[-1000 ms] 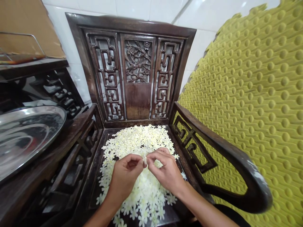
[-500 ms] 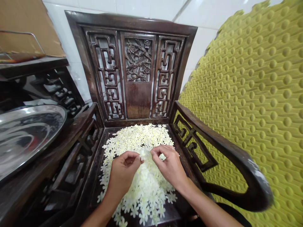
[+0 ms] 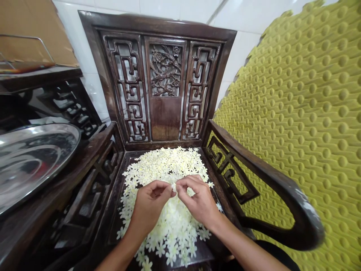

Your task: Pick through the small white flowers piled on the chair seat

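Between my two hands is a small white flower (image 3: 174,187), pinched by the thumb and index finger of my left hand (image 3: 152,203). My right hand (image 3: 199,199) is also closed in a pinch, its fingertips meeting the flower's right side; whether they grip a petal or something finer is too small to tell. Below both hands, a thick spread of white, five-petalled artificial-looking flowers (image 3: 172,226) covers much of the dark wooden chair seat (image 3: 113,226).
The chair's carved back (image 3: 165,116) rises ahead, with an armrest (image 3: 270,173) at right and another (image 3: 93,158) at left. A shiny metal tray (image 3: 64,139) rests by the left armrest. A yellow-green bumpy foam mat (image 3: 310,113) stands at right.
My right hand has moved left, closing the gap to the flower in my left hand. My left hand has shifted slightly to the right.
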Demonstrator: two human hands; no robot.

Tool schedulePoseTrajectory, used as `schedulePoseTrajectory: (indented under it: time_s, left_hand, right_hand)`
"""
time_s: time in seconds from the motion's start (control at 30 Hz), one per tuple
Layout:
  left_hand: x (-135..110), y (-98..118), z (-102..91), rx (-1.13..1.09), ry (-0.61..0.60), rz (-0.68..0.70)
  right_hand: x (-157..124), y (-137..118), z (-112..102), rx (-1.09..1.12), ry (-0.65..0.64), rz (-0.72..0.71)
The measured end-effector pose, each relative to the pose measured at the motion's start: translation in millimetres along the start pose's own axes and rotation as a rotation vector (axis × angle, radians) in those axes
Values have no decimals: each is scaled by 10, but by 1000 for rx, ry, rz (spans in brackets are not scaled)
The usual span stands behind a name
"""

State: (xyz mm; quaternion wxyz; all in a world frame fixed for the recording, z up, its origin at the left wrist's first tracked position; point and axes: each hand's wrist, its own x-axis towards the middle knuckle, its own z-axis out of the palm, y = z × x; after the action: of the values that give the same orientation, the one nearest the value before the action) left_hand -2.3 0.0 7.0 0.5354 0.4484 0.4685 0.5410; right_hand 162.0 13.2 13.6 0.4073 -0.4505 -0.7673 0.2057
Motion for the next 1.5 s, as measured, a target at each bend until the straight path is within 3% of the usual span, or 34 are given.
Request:
schedulePoseTrajectory:
  time_s: [0.37,0.73,1.5]
  left_hand:
    - [-12,-27,-16,-51,-51,-21]
    - [-25,1,3,21,-5,26]
    - [-3,-25,-43,23,-30,-4]
  right_hand:
    - [5,18,-12,5,31,-6]
    - [1,1,-18,-3,13,-17]
    - [16,-4,-35,52,-18,-25]
